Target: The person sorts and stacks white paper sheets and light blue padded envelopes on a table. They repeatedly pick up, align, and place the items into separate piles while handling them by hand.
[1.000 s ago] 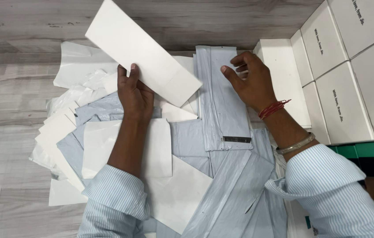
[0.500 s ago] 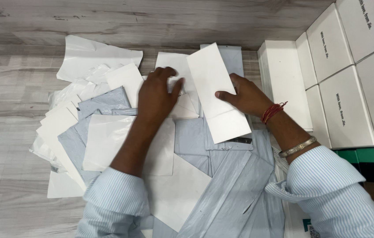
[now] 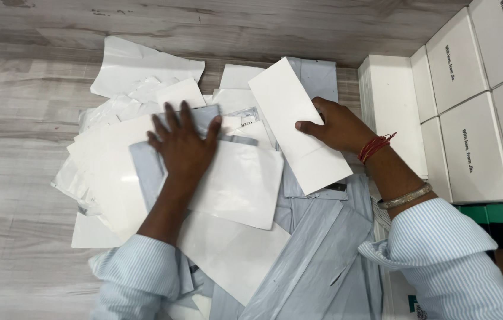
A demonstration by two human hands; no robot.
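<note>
My left hand (image 3: 181,145) lies flat with fingers spread on a folded pale grey-blue shirt (image 3: 322,255) and a white sheet of paper (image 3: 241,184) laid over it. My right hand (image 3: 337,125) grips a long white card strip (image 3: 298,131) by its right edge, holding it slanted over the shirt's upper part. The shirt spreads from the middle of the floor down toward me, partly hidden under the white sheets and my arms.
Loose white papers and clear plastic bags (image 3: 139,74) are heaped at the left on the grey wood-look floor (image 3: 20,118). Closed white boxes (image 3: 477,148) are stacked along the right, one flat white box (image 3: 395,101) beside the shirt. A green box edge (image 3: 494,213) shows lower right.
The white strip came down from above the pile onto the shirt and passed to my right hand. My left hand let it go and moved left, flattening onto the shirt and paper.
</note>
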